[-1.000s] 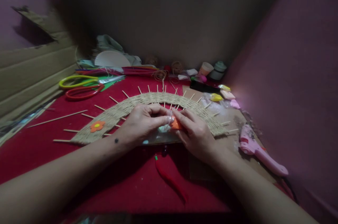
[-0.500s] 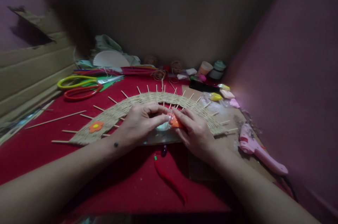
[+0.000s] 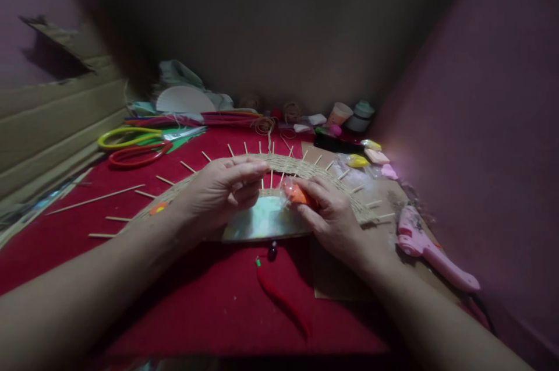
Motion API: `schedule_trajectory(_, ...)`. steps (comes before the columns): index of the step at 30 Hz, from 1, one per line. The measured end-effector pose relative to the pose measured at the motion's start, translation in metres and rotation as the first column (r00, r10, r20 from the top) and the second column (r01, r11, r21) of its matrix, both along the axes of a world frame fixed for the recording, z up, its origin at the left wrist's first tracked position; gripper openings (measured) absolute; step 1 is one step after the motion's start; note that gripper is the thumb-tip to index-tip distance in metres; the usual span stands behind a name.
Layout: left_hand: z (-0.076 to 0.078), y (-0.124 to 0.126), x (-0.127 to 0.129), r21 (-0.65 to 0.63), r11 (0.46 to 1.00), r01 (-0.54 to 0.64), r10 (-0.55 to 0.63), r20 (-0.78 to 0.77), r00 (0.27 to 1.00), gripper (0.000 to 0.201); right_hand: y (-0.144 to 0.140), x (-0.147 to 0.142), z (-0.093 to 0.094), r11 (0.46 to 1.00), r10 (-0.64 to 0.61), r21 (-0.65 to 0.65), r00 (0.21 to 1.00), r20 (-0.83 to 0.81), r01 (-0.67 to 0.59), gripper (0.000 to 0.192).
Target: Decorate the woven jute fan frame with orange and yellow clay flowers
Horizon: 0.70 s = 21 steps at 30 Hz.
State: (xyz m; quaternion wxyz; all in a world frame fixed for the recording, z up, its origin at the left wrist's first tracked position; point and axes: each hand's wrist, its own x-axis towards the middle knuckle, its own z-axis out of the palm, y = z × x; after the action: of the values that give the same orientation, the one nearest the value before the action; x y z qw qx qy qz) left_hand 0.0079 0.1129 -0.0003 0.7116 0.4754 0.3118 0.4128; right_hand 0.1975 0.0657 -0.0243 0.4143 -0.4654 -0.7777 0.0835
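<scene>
Head camera, clock face centred on the orange packet. We list the following.

Orange packet (image 3: 301,193): orange material in clear wrap, at the centre, gripped in the right hand and seen near the right edge of the shiny panel.

Right hand (image 3: 329,211): between three and four o'clock, thumb and fingers closed around the packet, its clear end jutting toward the left hand.

Left hand (image 3: 231,184): nine o'clock, apart from the packet; thumb and forefinger meet at the tips, the other fingers curled. We cannot tell whether anything small lies between the tips.

Woven band (image 3: 312,168): arched from nine over twelve to just past three, with pale sticks projecting from its edges.

Orange flower (image 3: 158,208): one, yellow-centred, at nine on the band, partly hidden by the left forearm.

Shiny panel (image 3: 266,219): eight o'clock, inside the arch.

Dark bead (image 3: 272,251): seven o'clock. Red tassel (image 3: 279,295): six, green-tipped, on the red cover (image 3: 209,318).

Scissors (image 3: 135,148): between nine and ten, one yellow handle and one red.

Pink glue gun (image 3: 437,248): between three and four, lying on its side.

Yellow packet (image 3: 358,161): two o'clock. Paper cup (image 3: 340,116): one o'clock, tilted. Twine ball (image 3: 292,110): twelve.
</scene>
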Motion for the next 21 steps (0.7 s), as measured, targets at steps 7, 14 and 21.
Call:
schedule_trajectory(7,0.0016,0.0006,-0.0011,-0.005,1.000,0.030,-0.030,-0.006,1.000,0.017,0.0029,0.0022,-0.0023,1.000,-0.030,0.007,0.998,0.048,0.029,0.032)
schedule_trajectory(14,-0.0034,0.0031,-0.0005,-0.013,0.998,0.061,-0.060,0.059,0.996,0.025,0.0029,0.0027,-0.0035,0.999,-0.022,0.044,0.995,0.094,0.018,0.034)
schedule_trajectory(21,-0.0025,0.0055,0.0018,-0.031,0.995,0.096,-0.093,0.093,0.991,0.013,0.0023,0.0026,-0.0025,0.997,-0.017,0.070,0.996,0.085,0.011,0.033)
